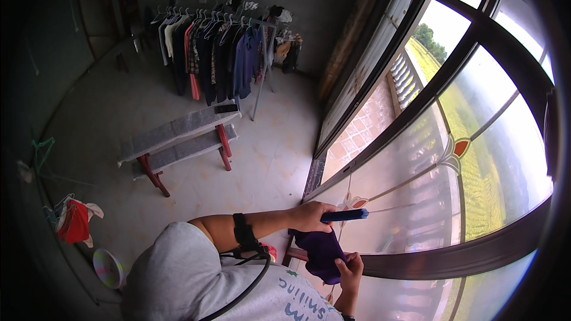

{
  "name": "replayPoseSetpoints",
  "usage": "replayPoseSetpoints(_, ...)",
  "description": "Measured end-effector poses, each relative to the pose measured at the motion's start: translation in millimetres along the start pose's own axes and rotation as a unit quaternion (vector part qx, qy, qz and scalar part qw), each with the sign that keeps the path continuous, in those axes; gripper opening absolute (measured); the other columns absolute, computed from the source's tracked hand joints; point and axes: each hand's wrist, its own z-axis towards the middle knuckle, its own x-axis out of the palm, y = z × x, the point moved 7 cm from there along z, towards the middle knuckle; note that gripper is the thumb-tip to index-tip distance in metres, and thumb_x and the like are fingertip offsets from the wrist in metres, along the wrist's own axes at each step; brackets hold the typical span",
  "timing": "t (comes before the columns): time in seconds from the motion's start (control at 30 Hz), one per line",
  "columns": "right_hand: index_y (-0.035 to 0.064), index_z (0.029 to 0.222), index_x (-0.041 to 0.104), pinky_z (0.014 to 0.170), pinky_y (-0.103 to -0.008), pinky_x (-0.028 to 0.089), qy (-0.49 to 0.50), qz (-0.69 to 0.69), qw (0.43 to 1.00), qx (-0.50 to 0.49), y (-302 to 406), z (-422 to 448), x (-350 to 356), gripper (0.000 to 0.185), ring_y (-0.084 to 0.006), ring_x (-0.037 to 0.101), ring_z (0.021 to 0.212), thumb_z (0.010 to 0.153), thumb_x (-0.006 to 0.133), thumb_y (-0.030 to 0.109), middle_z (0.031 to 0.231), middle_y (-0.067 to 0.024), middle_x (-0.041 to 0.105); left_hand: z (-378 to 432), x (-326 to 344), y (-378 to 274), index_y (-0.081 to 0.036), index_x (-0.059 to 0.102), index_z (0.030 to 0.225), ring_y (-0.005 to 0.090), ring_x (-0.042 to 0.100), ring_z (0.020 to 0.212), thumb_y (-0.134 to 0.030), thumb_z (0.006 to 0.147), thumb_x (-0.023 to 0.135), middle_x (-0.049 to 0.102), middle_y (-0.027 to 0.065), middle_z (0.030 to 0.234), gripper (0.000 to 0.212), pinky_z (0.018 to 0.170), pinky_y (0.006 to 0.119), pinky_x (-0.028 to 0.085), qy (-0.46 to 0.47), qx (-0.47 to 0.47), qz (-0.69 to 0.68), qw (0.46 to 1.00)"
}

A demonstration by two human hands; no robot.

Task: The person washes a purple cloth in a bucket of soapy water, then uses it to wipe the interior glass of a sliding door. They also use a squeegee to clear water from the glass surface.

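Observation:
My left hand (311,215) grips a tool by its dark blue handle (344,215). A thin, pale shaft or edge sticks out from the handle toward the glass door panel (401,196); whether it touches the glass I cannot tell. Below that hand hangs a dark purple cloth (322,254), its upper edge against my left fingers. My right hand (352,267) pinches the cloth's lower side between thumb and fingers. A black strap (244,232) circles my left forearm, and a black cable (250,287) runs across my grey shirt.
A low bench (178,131) with red legs carries a dark flat object (226,109). Behind it stands a clothes rack (263,76) full of garments. Red cloth (73,223) hangs at left above a round, shiny basin-like object (108,269). The door opening leads to a tiled balcony (357,129).

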Motion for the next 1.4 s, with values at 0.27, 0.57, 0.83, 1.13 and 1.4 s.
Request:
replayPoseSetpoints(0.27,-0.0005,0.106,0.053,0.073,-0.0219,0.04,-0.029,-0.209,0.974,-0.078,72.1,6.4,25.6,0.042,-0.0111,0.049,0.077,0.069,0.074,0.007,0.084,-0.0007,0.051,-5.5,21.3,5.6,-0.003,0.052,0.094,0.0281,0.06,0.076,-0.012,0.073,0.064,0.06,0.0151,0.082,0.026,0.07,0.034,0.046,-0.027,0.077,0.065,0.995)
replayPoseSetpoints(0.57,0.0006,0.118,0.053,0.086,-0.0309,0.041,0.004,-0.056,0.988,-0.143,57.9,-0.7,57.4,0.06,-0.0202,0.05,0.098,0.067,0.077,0.019,0.103,-0.0093,0.049,-12.8,47.7,-2.7,-0.004,0.052,0.093,0.0327,0.06,0.078,-0.007,0.07,0.064,0.061,0.0142,0.082,0.026,0.069,0.036,0.047,0.035,0.09,0.074,0.993)
replayPoseSetpoints(0.83,0.0001,0.101,0.05,0.081,-0.0316,0.039,-0.021,-0.053,0.974,-0.221,99.7,-9.3,32.5,0.044,-0.0199,0.048,0.089,0.082,0.061,0.038,0.096,-0.0119,0.05,-10.2,32.4,23.3,-0.005,0.051,0.098,0.0181,0.057,0.071,-0.013,0.073,0.064,0.057,0.0078,0.075,0.029,0.067,0.031,0.045,0.067,0.012,0.019,0.998)
replayPoseSetpoints(1.13,-0.0046,0.098,0.055,0.068,-0.0236,0.043,0.133,-0.057,0.989,0.026,95.8,-20.2,39.9,0.04,-0.0116,0.055,0.075,0.066,0.068,0.015,0.088,-0.0086,0.059,-1.2,38.9,27.4,-0.003,0.065,0.088,0.0211,0.06,0.068,-0.027,0.075,0.064,0.062,0.012,0.073,0.027,0.064,0.031,0.046,0.137,0.0,0.117,0.984)
replayPoseSetpoints(1.4,-0.0018,0.104,0.056,0.072,-0.0216,0.041,0.097,-0.092,0.991,0.02,74.1,-11.9,27.8,0.04,-0.0081,0.052,0.079,0.067,0.064,0.011,0.092,-0.0027,0.056,-6.2,55.9,32.5,0.0,0.058,0.109,0.0124,0.057,0.079,-0.025,0.087,0.054,0.063,0.0058,0.093,0.033,0.072,0.026,0.046,0.26,-0.165,-0.123,0.943)
